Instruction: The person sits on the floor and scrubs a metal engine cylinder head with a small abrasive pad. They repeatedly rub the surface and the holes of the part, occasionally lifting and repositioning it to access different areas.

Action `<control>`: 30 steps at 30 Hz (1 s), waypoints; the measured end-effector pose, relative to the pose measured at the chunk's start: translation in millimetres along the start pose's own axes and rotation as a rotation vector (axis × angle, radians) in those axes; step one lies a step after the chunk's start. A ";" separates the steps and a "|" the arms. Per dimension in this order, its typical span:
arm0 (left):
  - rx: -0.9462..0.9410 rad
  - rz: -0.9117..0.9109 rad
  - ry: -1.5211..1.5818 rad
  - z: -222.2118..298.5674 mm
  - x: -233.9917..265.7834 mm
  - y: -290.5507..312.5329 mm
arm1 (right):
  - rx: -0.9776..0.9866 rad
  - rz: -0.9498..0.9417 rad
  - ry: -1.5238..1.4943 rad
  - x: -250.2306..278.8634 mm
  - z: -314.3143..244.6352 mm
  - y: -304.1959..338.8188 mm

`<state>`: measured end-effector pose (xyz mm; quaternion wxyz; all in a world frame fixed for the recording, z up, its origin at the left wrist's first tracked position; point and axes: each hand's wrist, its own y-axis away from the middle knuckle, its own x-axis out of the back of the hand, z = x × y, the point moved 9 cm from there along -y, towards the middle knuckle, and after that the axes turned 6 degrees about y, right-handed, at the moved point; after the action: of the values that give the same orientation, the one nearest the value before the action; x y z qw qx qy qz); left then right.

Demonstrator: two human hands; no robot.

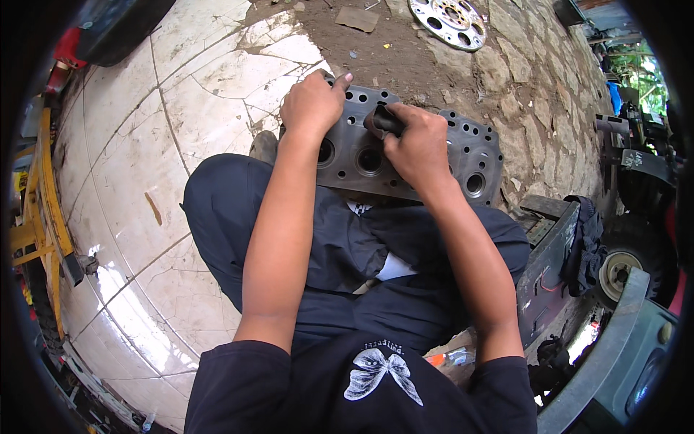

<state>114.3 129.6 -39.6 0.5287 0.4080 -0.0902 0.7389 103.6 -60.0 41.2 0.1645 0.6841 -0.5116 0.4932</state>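
A grey metal engine cylinder head (347, 155) lies in front of my crossed legs, its flat face with round ports and bolt holes turned up. My left hand (312, 103) grips its far left end, fingers curled over the edge and thumb pointing away. My right hand (419, 141) is closed on a curled piece of dark sandpaper (383, 121), pressed to the face near the middle. That hand hides part of the ports beneath it. One open port (369, 160) shows between my hands, and another (475, 184) lies to the right.
A round metal flywheel plate (452, 20) lies on the stone paving at the far side. Cracked white tiles (123, 159) cover the left. A yellow metal frame (47, 210) stands at the left edge. At right are a dark metal box (549, 267) and a wheel (618, 275).
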 end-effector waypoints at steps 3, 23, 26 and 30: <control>-0.012 -0.013 0.003 -0.6 -0.2 0.2 | -0.082 0.005 -0.009 4.0 9.3 0.8; -0.002 -0.067 0.002 -3.5 -9.6 -5.0 | -0.466 0.073 -0.039 4.0 22.5 22.1; 0.005 -0.068 -0.007 -4.9 -10.3 -4.1 | -0.559 0.131 -0.006 -10.4 20.4 27.3; -0.006 -0.066 0.005 -5.5 -8.0 -5.9 | -0.561 0.099 -0.074 2.8 19.6 25.2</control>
<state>117.4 129.6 -50.6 0.5541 0.4073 -0.0779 0.7218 91.8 -86.5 27.5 0.3045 0.6034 -0.6665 0.3145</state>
